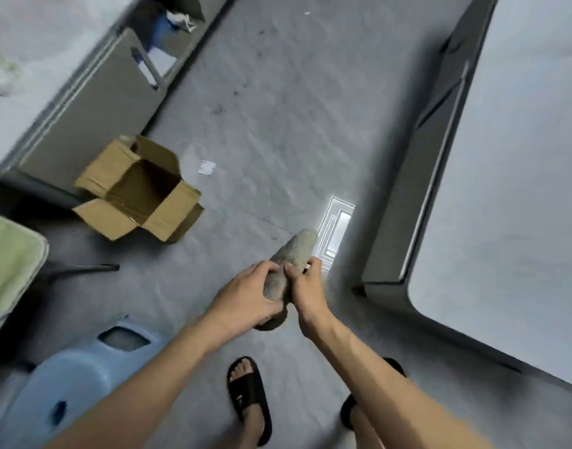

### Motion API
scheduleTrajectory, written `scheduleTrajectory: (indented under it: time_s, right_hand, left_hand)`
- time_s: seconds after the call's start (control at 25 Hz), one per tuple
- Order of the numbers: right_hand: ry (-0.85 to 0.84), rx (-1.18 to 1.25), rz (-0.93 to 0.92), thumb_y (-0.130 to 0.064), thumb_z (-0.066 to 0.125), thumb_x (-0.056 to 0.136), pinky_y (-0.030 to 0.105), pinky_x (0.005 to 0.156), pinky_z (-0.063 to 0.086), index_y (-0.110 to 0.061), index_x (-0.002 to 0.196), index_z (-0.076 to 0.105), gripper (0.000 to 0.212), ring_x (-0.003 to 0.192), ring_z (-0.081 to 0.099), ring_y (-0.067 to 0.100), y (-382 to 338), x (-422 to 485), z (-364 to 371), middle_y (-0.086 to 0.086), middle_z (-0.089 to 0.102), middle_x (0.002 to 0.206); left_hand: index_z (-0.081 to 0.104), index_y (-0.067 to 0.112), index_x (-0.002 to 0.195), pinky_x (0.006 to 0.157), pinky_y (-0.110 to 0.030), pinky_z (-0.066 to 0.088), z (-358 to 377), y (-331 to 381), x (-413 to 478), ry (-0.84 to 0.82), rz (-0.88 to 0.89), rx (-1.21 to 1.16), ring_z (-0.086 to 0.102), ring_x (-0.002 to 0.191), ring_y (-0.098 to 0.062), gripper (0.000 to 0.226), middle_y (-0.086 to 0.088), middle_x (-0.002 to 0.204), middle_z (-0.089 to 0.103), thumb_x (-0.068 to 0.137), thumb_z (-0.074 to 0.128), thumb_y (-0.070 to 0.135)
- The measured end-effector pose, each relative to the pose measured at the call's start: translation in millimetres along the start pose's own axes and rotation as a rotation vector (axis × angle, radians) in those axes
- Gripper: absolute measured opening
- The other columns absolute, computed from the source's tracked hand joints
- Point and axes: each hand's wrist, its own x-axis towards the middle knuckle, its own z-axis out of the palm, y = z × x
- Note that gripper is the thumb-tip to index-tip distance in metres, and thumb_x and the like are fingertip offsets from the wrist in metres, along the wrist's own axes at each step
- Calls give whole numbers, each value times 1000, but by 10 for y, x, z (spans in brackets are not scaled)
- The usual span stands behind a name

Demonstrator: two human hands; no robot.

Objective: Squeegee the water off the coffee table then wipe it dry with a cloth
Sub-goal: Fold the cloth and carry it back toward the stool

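Observation:
A rolled-up grey-beige cloth (292,254) is held out over the grey floor in front of me. My left hand (245,298) grips its lower part from the left, and my right hand (305,286) pinches it from the right. The coffee table (504,205), with a pale grey top and dark frame, stretches along the right side of the view, apart from the cloth. No squeegee shows anywhere in view.
An open cardboard box (138,189) lies on the floor to the left. A blue plastic stool (70,377) stands at lower left, a green-cushioned seat (9,267) at the left edge, grey furniture (93,102) at upper left. My sandalled feet (249,393) stand below.

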Motion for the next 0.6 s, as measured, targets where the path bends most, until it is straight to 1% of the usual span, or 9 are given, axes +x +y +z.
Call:
scheduleTrajectory:
  time_s: [0.08,0.16,0.24,0.28,0.36,0.48,0.52,0.56,0.6]
  right_hand:
    - [-70,-1,79,-15,55,92,46,79,58,-10,107,47,18,89,65,27,-194,-102,420,13,64,101]
    - [-185,-24,113,-15,55,90,38,65,58,-10,103,55,14,72,64,23,-355,-227,799,3,66,80]
    - [-308,-94,125,-18,56,89,38,65,58,-11,96,62,11,63,66,20,-442,-383,1186,-6,66,60]
    - [-366,-156,114,-19,57,88,37,67,57,-11,95,62,11,63,67,20,-459,-459,1365,-7,66,58]
    - [-455,-265,98,-20,59,87,34,67,56,-11,96,63,14,68,71,20,-466,-586,1662,-5,69,63]
    - [-530,-400,101,-22,61,86,36,72,55,-6,101,65,22,73,70,21,-373,-746,1980,2,71,75]
    - [-536,-479,53,-27,62,86,37,74,55,-8,101,65,25,75,70,21,-325,-822,2087,3,71,81]
    - [-535,-619,-61,-37,64,85,38,72,55,-12,100,64,29,76,69,19,-267,-884,2197,2,72,85]
    - [-522,-795,-228,-49,64,82,36,67,55,-16,98,63,37,76,67,16,-207,-922,2291,-1,70,88]
  left_hand:
    - [40,29,131,94,-31,42,-263,-268,-173,152,73,237,51,121,-17,76,9,134,50,65,71,48]
    - [42,26,127,91,-31,46,-481,-548,-333,353,119,436,55,114,-19,75,6,127,54,63,77,44]
    - [48,23,113,74,-32,53,-760,-872,-517,540,87,468,64,97,-20,62,3,107,62,62,81,34]
    - [50,22,106,63,-31,53,-896,-1040,-618,611,52,449,66,86,-20,56,3,97,64,61,82,31]
    - [53,21,97,51,-31,50,-1094,-1339,-811,656,7,428,68,71,-22,44,3,83,67,65,82,25]
    - [56,16,93,49,-36,50,-1241,-1662,-1110,681,-35,376,67,66,-30,27,-3,76,69,76,77,23]
    - [57,15,94,51,-37,49,-1273,-1772,-1226,696,-61,355,67,67,-33,25,-5,76,69,79,75,25]
    - [57,15,96,51,-37,48,-1291,-1900,-1357,716,-86,330,66,68,-35,25,-6,77,70,81,73,26]
    - [56,14,96,52,-37,48,-1304,-2024,-1490,738,-103,302,66,68,-36,26,-8,77,70,81,73,26]
